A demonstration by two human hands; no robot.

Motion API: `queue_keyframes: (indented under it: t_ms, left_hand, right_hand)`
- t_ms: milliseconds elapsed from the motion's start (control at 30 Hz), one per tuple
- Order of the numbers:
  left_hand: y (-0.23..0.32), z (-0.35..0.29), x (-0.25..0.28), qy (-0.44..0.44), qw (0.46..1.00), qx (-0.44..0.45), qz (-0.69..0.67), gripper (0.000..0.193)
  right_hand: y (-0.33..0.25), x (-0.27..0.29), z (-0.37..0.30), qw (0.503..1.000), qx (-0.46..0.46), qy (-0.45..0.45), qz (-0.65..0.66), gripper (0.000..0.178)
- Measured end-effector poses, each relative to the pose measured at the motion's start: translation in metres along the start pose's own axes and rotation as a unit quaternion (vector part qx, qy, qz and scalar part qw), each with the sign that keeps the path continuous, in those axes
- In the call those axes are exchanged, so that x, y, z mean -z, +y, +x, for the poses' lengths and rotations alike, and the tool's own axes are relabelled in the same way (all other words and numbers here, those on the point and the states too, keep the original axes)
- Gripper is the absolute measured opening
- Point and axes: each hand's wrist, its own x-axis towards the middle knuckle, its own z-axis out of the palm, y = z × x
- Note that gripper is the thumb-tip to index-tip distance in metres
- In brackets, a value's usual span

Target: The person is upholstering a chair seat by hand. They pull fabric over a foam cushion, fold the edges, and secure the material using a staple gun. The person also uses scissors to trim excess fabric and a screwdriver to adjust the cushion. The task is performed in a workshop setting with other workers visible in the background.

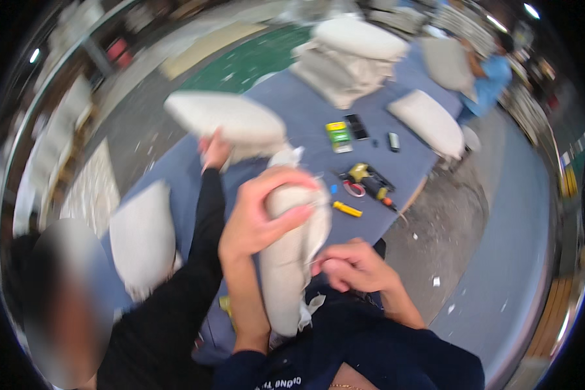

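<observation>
- The left hand (257, 211) grips the far end of a beige cushion (283, 273), its fingers curved over the top and its thumb pressed across the near face.
- The right hand (359, 268) has its fingers curled together just beside the cushion's right edge, where the cloth gathers loosely (whether they pinch cloth or something thin, I cannot tell).
- The cushion lies between the two hands, long side running near to far; its far end sits inside the left hand's grasp, and its near end reaches the wearer's dark shirt (396, 354).
- Just right of the cushion, on the blue-grey table (406, 170), lies a yellow cutter (348, 208), with a yellow and black power tool (369, 182) a little farther off.
- Beyond those lie a green and yellow box (338, 136), a black tray (357, 127) and a small dark device (394, 142).
- To the left, a co-worker's black sleeve (208, 214) reaches forward, the hand (216, 151) touching a pale cushion (224, 118); another pale cushion (143, 234) stands nearer, at far left.
- At the far end rises a cushion stack (351, 55); right of it is a person in a blue shirt (493, 81), at a grey cushion (446, 64).
</observation>
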Motion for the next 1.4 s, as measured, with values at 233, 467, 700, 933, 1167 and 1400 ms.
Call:
queue_keyframes:
  t_ms: [233, 467, 700, 933, 1167, 1400]
  left_hand:
    - [0.001, -0.01, 0.0, 0.012, 1.0, -0.003, -0.022, 0.033]
    - [-0.001, -0.014, -0.002, 0.019, 1.0, -0.007, -0.012, 0.032]
    - [-0.002, -0.017, -0.004, 0.03, 0.999, 0.005, -0.034, 0.034]
    - [0.007, -0.012, -0.01, 0.049, 0.99, 0.043, -0.124, 0.033]
    - [-0.006, -0.007, 0.002, 0.013, 0.993, -0.003, -0.12, 0.024]
    - [-0.009, -0.005, -0.008, 0.033, 0.996, -0.03, -0.081, 0.026]
  right_hand:
    - [0.008, -0.007, 0.004, 0.991, 0.065, 0.062, -0.104, 0.025]
    - [0.011, -0.016, 0.005, 0.987, 0.083, 0.097, -0.099, 0.025]
    - [0.002, -0.024, 0.005, 0.993, 0.037, 0.111, -0.021, 0.025]
    - [-0.011, -0.005, 0.015, 0.994, 0.031, 0.062, -0.086, 0.021]
    - [-0.005, 0.002, -0.011, 0.982, 0.082, 0.048, -0.162, 0.013]
    - [0.014, -0.007, 0.002, 0.979, 0.131, 0.073, -0.136, 0.011]
